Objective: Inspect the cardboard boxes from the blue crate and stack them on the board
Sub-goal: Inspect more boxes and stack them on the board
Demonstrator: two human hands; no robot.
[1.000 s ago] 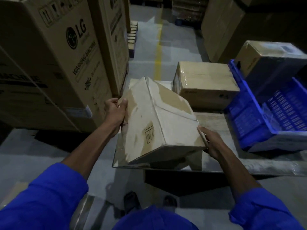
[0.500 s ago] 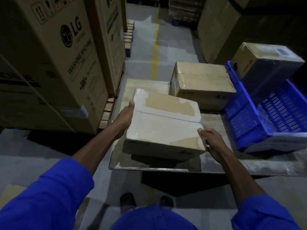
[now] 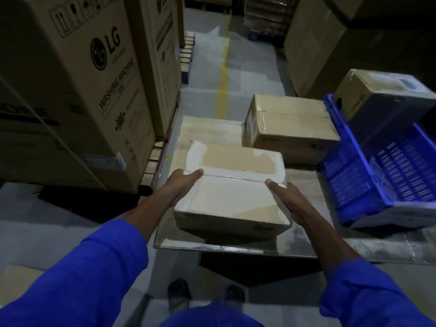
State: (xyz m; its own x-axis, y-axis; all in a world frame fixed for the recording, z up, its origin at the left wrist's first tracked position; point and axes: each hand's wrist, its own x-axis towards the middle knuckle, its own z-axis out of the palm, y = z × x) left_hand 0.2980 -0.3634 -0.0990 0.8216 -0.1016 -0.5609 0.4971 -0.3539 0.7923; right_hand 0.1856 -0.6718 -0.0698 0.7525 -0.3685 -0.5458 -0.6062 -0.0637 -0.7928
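partly hidden fingers (image 3: 273, 185) beside box (image 3: 230, 194)

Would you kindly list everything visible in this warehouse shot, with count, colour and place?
held cardboard box: one, brown with pale tape, low over the near end of the board
second cardboard box: one, brown, on the far end of the board
board: one, pale wood, centre, under both boxes
blue crate: one, blue, right, tilted
box in crate: one, brown, at the crate's far end
washing machine cartons: at least two, brown, left, on pallets
large cartons: several, brown, back right
yellow floor line: one, yellow, on the grey floor beyond the board
shoes: two, dark, bottom centre
sleeves: two, blue, bottom corners
left hand: one, grip on the held box's left edge
right hand: one, grip on its right edge
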